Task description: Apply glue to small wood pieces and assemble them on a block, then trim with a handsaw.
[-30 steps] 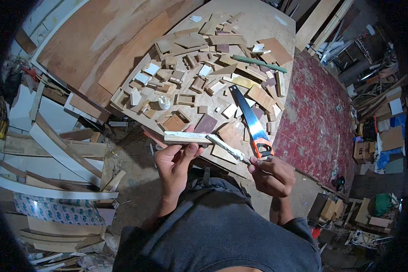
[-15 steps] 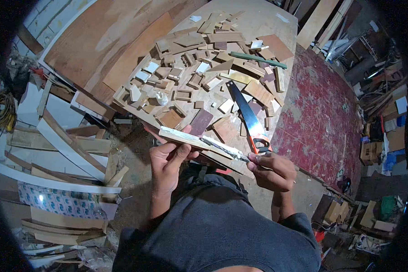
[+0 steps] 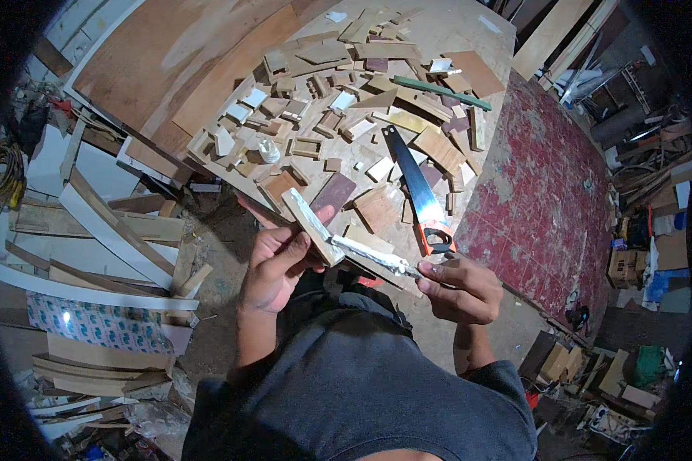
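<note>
My left hand [image 3: 273, 269] grips a short wooden strip [image 3: 309, 223] between thumb and fingers, its upper face streaked with white paste. Pinched in my right hand [image 3: 463, 290] is a thin dark stick [image 3: 370, 255], thickly coated in white paste along most of its length. The stick's far tip meets the near end of the strip. Both are held up in front of my body, over the near edge of the worktable [image 3: 469, 38]. A handsaw [image 3: 417, 184] with an orange and black handle lies on the table just beyond my right hand.
Many small wood offcuts and little box-like frames cover the table, with a green strip [image 3: 442, 93] and a white crumpled lump [image 3: 268, 151] among them. Large plywood sheets [image 3: 161, 77] lean at the left. Curved boards [image 3: 119, 230] are piled at left, and a dusty red floor [image 3: 542, 184] lies right.
The wooden strip has turned steeper in my left hand, its far end now pointing away. The stick has slid from along the strip to its near end. The view has shifted slightly.
</note>
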`<move>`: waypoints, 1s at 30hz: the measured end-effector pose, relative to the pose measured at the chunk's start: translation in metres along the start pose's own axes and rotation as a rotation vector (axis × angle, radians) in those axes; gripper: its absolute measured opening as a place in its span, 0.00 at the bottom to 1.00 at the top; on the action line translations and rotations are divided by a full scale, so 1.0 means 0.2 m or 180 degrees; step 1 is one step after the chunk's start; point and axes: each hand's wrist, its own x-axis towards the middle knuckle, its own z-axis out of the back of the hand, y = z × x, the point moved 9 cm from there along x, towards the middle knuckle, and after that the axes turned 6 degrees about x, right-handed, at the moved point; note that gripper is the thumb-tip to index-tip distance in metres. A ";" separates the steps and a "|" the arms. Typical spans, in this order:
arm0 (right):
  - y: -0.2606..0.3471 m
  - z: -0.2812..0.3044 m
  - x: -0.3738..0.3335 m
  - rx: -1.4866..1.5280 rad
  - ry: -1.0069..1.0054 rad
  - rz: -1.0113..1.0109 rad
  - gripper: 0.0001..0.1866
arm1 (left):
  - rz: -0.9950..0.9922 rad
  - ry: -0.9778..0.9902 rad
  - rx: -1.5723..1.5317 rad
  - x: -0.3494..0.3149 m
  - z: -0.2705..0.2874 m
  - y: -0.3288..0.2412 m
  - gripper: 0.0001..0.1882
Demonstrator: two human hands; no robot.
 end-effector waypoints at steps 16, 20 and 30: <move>-0.19 -0.19 0.17 0.0787 0.0211 -0.0139 0.04 | 0.0452 0.0605 -0.0093 0.06 0.13 -0.08 0.22; -0.24 -0.23 0.22 0.1181 0.0222 -0.0325 0.05 | 0.0524 0.0776 0.0030 0.06 0.15 -0.10 0.25; -0.35 -0.36 0.25 0.1357 0.0296 -0.0766 0.05 | 0.0430 0.0608 0.0056 0.07 0.23 -0.14 0.23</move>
